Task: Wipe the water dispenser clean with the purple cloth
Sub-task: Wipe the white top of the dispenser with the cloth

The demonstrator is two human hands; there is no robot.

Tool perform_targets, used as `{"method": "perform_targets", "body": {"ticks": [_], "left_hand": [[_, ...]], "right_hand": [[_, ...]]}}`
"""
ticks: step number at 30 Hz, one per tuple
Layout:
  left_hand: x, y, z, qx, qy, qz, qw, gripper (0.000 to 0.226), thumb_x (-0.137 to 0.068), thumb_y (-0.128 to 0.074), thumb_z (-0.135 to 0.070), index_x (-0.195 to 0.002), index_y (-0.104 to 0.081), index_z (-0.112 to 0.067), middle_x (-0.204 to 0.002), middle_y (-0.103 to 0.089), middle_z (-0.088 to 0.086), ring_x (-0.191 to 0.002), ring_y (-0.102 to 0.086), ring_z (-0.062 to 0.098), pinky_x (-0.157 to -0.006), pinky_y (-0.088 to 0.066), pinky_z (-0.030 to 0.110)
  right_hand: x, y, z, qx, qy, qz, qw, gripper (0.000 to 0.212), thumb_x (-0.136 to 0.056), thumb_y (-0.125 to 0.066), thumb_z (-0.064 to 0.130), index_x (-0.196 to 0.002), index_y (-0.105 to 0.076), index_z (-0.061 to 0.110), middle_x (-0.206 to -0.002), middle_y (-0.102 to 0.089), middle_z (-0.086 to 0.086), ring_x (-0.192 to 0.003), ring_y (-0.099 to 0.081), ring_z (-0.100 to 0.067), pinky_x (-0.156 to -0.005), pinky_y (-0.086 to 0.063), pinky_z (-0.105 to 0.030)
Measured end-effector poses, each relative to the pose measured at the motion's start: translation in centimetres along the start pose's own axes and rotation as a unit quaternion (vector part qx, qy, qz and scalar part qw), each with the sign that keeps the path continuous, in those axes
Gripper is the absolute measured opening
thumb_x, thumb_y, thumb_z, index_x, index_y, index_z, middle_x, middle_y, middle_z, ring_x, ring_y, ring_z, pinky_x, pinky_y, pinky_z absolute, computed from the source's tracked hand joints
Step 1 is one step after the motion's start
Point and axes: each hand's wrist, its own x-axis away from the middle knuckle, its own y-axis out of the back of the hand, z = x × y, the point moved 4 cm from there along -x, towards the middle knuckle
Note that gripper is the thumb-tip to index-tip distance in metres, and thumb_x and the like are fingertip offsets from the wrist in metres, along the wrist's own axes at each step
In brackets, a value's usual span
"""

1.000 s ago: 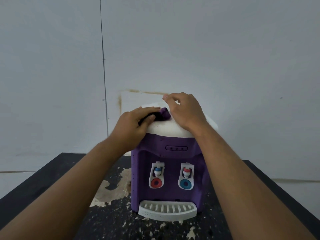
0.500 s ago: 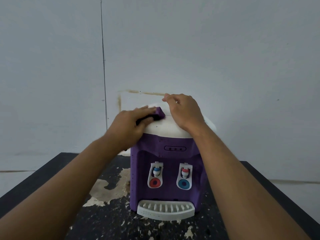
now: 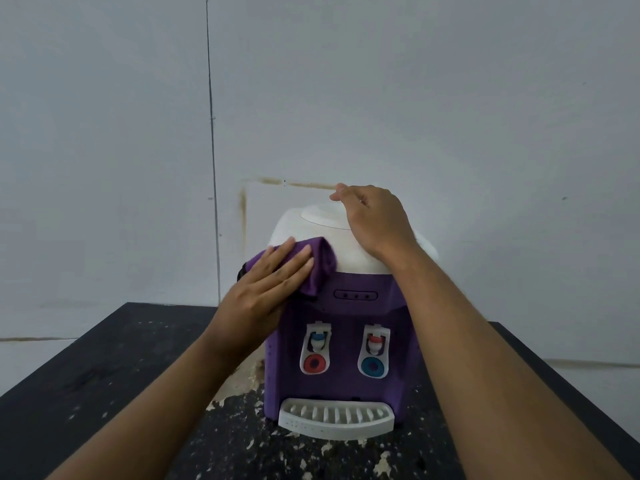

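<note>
A small purple water dispenser (image 3: 341, 382) with a white domed top (image 3: 304, 225) stands on a dark table. It has two taps and a white drip tray (image 3: 336, 419) at the front. My left hand (image 3: 266, 289) lies flat, fingers spread, pressing the purple cloth (image 3: 322, 261) against the dispenser's upper left front edge. The cloth hangs down over the purple body. My right hand (image 3: 375, 220) rests palm down on the right side of the white top, steadying it and holding nothing.
The black table (image 3: 104, 368) is worn, with pale chipped patches (image 3: 242, 382) left of the dispenser. A grey wall (image 3: 415, 98) stands close behind. The table's right edge (image 3: 571, 393) runs diagonally near my right forearm.
My left hand slid the cloth from the middle of the white top down and left to the front left edge. The right hand stayed on top.
</note>
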Motion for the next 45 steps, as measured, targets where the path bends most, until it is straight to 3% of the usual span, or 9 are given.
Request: {"method": "perform_targets", "body": {"ticks": [6, 11, 15, 22, 27, 30, 35, 39, 45], "left_hand": [[-0.6, -0.7, -1.5, 0.034, 0.133, -0.075, 0.988, 0.051, -0.106, -0.049, -0.01, -0.157, -0.046, -0.011, -0.165, -0.045, 0.003, -0.161, -0.03, 0.026, -0.129, -0.032, 0.053], [-0.3, -1.8, -2.1, -0.027, -0.037, 0.008, 0.999, 0.053, -0.104, -0.056, -0.006, -0.156, -0.047, -0.009, -0.165, -0.044, 0.01, -0.158, -0.035, 0.036, -0.129, -0.03, 0.056], [0.7, -0.9, -0.7, -0.015, 0.066, -0.028, 0.997, 0.049, -0.106, -0.054, -0.012, -0.154, -0.048, -0.006, -0.163, -0.045, 0.011, -0.157, -0.036, 0.035, -0.123, -0.04, 0.058], [-5.3, 1.6, 0.1, 0.048, 0.236, -0.002, 0.971, 0.043, -0.111, -0.053, -0.022, -0.154, -0.056, -0.025, -0.157, -0.056, -0.006, -0.154, -0.041, 0.012, -0.127, -0.028, 0.027], [-9.5, 1.3, 4.0, 0.128, 0.348, 0.138, 0.919, 0.035, -0.11, -0.049, -0.036, -0.135, -0.072, -0.039, -0.126, -0.077, -0.002, -0.115, -0.07, 0.021, -0.092, -0.051, 0.028], [-10.1, 0.7, 6.6, 0.173, 0.433, 0.158, 0.87, 0.032, -0.107, -0.051, -0.044, -0.09, -0.077, -0.038, -0.089, -0.074, -0.002, -0.083, -0.067, 0.022, -0.068, -0.048, 0.032], [-10.1, 0.0, 8.7, 0.231, 0.487, 0.129, 0.833, 0.029, -0.107, -0.055, -0.041, -0.092, -0.078, -0.031, -0.078, -0.068, -0.006, -0.077, -0.062, 0.019, -0.065, -0.043, 0.028], [-9.9, 0.6, 6.7, 0.184, 0.39, 0.114, 0.895, 0.031, -0.111, -0.052, -0.035, -0.136, -0.071, -0.035, -0.121, -0.074, -0.012, -0.109, -0.062, 0.01, -0.086, -0.04, 0.016], [-7.7, 0.6, 4.9, 0.198, 0.332, 0.106, 0.916, 0.041, -0.11, -0.054, -0.041, -0.15, -0.06, -0.037, -0.159, -0.051, -0.021, -0.144, -0.043, -0.006, -0.122, -0.027, 0.02]], "right_hand": [[-0.2, -0.1, -0.1, 0.003, -0.001, -0.001, 1.0, 0.05, -0.105, -0.04, 0.065, -0.113, -0.083, 0.04, -0.128, -0.076, 0.019, -0.113, -0.058, -0.001, -0.096, -0.045, -0.032], [-0.2, -0.1, -0.1, 0.004, 0.006, -0.01, 1.0, 0.05, -0.104, -0.04, 0.065, -0.111, -0.083, 0.041, -0.128, -0.077, 0.017, -0.113, -0.062, -0.004, -0.094, -0.045, -0.032], [-0.3, -0.1, -0.2, 0.007, 0.003, -0.005, 1.0, 0.049, -0.105, -0.04, 0.065, -0.112, -0.083, 0.041, -0.123, -0.076, 0.016, -0.109, -0.061, -0.004, -0.091, -0.046, -0.032], [-0.2, -0.2, -0.1, -0.001, -0.009, -0.002, 1.0, 0.05, -0.102, -0.04, 0.067, -0.111, -0.082, 0.041, -0.111, -0.071, 0.024, -0.115, -0.059, -0.004, -0.097, -0.047, -0.035], [0.0, -0.1, 0.0, 0.008, -0.004, 0.001, 1.0, 0.053, -0.102, -0.039, 0.066, -0.114, -0.083, 0.04, -0.106, -0.069, 0.025, -0.118, -0.061, -0.006, -0.093, -0.046, -0.035], [0.0, -0.2, 0.0, 0.013, 0.001, 0.003, 1.0, 0.053, -0.102, -0.038, 0.067, -0.115, -0.083, 0.041, -0.119, -0.074, 0.022, -0.126, -0.061, -0.009, -0.098, -0.049, -0.037], [-0.1, -0.2, -0.1, 0.023, -0.003, 0.006, 1.0, 0.053, -0.102, -0.038, 0.067, -0.113, -0.082, 0.041, -0.109, -0.068, 0.024, -0.127, -0.06, -0.01, -0.095, -0.048, -0.037], [0.0, -0.3, -0.2, 0.026, 0.0, 0.005, 1.0, 0.052, -0.103, -0.039, 0.066, -0.113, -0.083, 0.04, -0.11, -0.071, 0.023, -0.123, -0.061, -0.007, -0.094, -0.05, -0.037], [0.2, -0.1, -0.1, 0.02, -0.004, -0.011, 1.0, 0.052, -0.101, -0.04, 0.067, -0.11, -0.083, 0.04, -0.093, -0.062, 0.033, -0.116, -0.062, -0.005, -0.088, -0.046, -0.034]]}}
